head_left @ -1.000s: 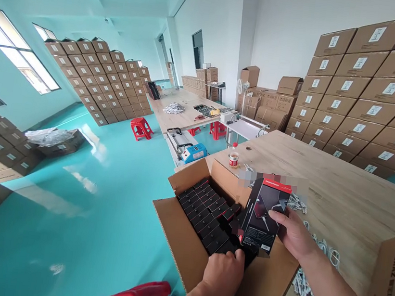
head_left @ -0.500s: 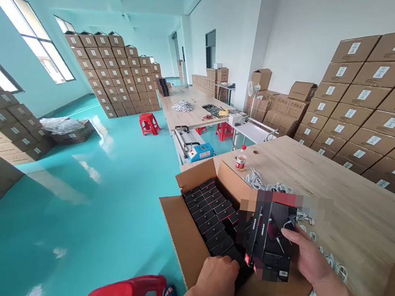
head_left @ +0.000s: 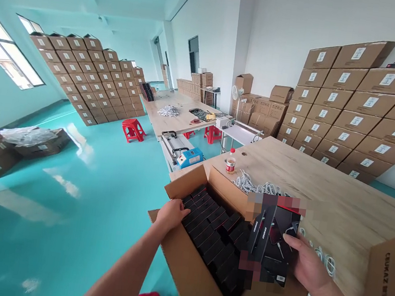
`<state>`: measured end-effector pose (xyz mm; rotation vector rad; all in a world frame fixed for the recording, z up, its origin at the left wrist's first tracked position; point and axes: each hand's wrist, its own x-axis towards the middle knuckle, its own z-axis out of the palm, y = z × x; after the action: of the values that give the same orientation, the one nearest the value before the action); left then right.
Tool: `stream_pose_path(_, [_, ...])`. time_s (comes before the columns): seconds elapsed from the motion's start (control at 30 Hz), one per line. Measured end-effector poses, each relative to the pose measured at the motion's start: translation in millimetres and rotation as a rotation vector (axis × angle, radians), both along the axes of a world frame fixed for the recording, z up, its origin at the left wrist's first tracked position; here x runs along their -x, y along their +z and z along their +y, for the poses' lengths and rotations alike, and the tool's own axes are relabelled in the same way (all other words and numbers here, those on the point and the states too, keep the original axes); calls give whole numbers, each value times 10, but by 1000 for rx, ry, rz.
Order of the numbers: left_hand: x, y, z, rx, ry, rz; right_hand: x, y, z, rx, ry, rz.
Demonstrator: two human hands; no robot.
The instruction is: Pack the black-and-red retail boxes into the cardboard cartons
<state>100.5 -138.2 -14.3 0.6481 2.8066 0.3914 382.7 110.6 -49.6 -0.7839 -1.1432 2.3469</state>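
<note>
The left hand [head_left: 170, 215] rests on the rim of an open cardboard carton [head_left: 187, 268], at the carton's 9 o'clock side. Its fingers are loosely curled, and it has no visible hold on any box; whether it grips the rim cannot be told. The right hand [head_left: 307, 267] is closed around a stack of black boxes [head_left: 272, 240], which it holds tilted above the carton's 3 o'clock side. Pixelated blur covers parts of the stack, and the number of boxes in it cannot be told. Tight rows of packed boxes [head_left: 213, 237], also black, fill the carton. Behind the carton, from 12 to 3 o'clock, stretches a wooden table [head_left: 350, 207] bearing a heap of white cables [head_left: 254, 185] and a bottle [head_left: 231, 161] with a red label. More white cables [head_left: 328, 263] lie just beside the right hand. Farther off, at 1 o'clock, brown cartons [head_left: 348, 105] stand stacked against the wall, and a red stool [head_left: 133, 130] sits on the teal floor [head_left: 62, 237] at 11 o'clock.
</note>
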Motion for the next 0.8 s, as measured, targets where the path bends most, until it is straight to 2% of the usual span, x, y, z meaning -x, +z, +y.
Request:
stream_pose_path(0.1, [-21, -111, 35, 68, 30, 24, -6, -6, 17, 14, -9, -8])
stream_pose_path(0.17, [-51, -129, 50, 94, 39, 41, -11, -10, 23, 14, -4, -8])
stream_pose_path(0.43, [-267, 32, 103, 148, -26, 56, 6, -6, 23, 16, 4, -3])
stream_pose_path(0.67, [-414, -1, 150, 256, -113, 133, 23, 43, 15, -3, 12, 18])
stream_pose_path(0.8, [-433, 48, 175, 286, -147, 153, 32, 68, 5, -12, 27, 39])
